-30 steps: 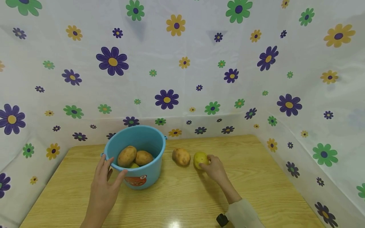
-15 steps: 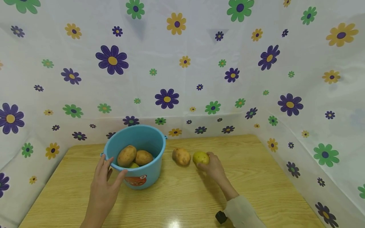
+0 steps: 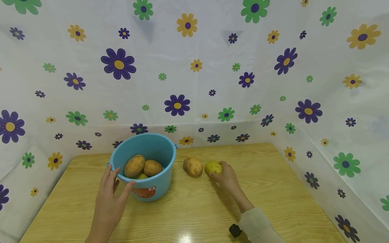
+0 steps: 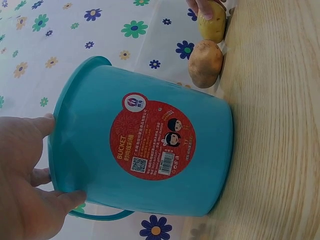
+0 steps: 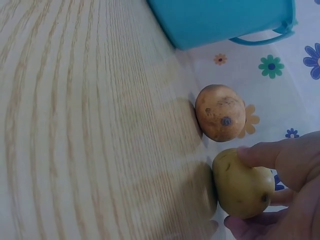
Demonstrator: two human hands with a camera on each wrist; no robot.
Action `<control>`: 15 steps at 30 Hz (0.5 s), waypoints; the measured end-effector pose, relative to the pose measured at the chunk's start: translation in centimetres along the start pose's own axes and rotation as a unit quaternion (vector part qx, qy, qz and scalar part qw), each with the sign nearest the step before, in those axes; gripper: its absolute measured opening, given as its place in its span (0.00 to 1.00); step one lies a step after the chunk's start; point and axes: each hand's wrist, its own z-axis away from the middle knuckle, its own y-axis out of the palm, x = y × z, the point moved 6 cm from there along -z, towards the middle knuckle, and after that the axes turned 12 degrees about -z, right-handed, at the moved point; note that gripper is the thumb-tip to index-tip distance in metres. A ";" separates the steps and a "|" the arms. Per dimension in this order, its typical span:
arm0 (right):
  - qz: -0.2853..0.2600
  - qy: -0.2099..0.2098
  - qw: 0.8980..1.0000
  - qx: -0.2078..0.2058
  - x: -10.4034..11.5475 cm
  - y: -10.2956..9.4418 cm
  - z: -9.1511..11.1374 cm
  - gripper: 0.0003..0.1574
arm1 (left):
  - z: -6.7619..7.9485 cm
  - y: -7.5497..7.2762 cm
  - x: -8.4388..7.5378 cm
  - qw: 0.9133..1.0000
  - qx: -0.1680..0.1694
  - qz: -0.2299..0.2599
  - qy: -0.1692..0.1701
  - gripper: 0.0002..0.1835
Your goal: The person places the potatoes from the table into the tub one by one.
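Note:
A light-blue bucket [image 3: 146,158] stands upright at the left of the table with potatoes [image 3: 135,166] and a yellow-green fruit [image 3: 142,176] inside. My left hand [image 3: 110,202] rests against its near-left rim, fingers and thumb spread. In the left wrist view, the fingertips of that left hand [image 4: 25,180] touch the bucket's outer side and rim. My right hand [image 3: 228,177] grips a yellow-green pear [image 3: 213,167] at its right side, with thumb and fingers round it. A potato [image 5: 220,113] lies between the bucket and the pear.
The wooden table [image 3: 188,209] carries all of these. A white flowered sheet [image 3: 194,84] hangs behind it and along both sides. The bucket's blue handle [image 4: 102,216] hangs down on its left side. A small black object [image 3: 235,231] sits by the right sleeve.
The pear has turned and shifted slightly left in my right hand, towards the potato. My left hand and the bucket have hardly moved.

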 end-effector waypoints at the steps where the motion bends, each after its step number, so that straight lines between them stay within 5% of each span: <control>1: -0.002 0.001 1.000 -0.002 -0.1 0.0 0.0 0.44 | 0.0 0.0 0.0 1.000 0.000 0.001 0.001 0.38; 15: -0.046 -0.012 0.999 -0.021 0.6 -0.8 0.4 0.44 | 0.0 0.1 0.0 1.000 0.004 -0.008 -0.005 0.39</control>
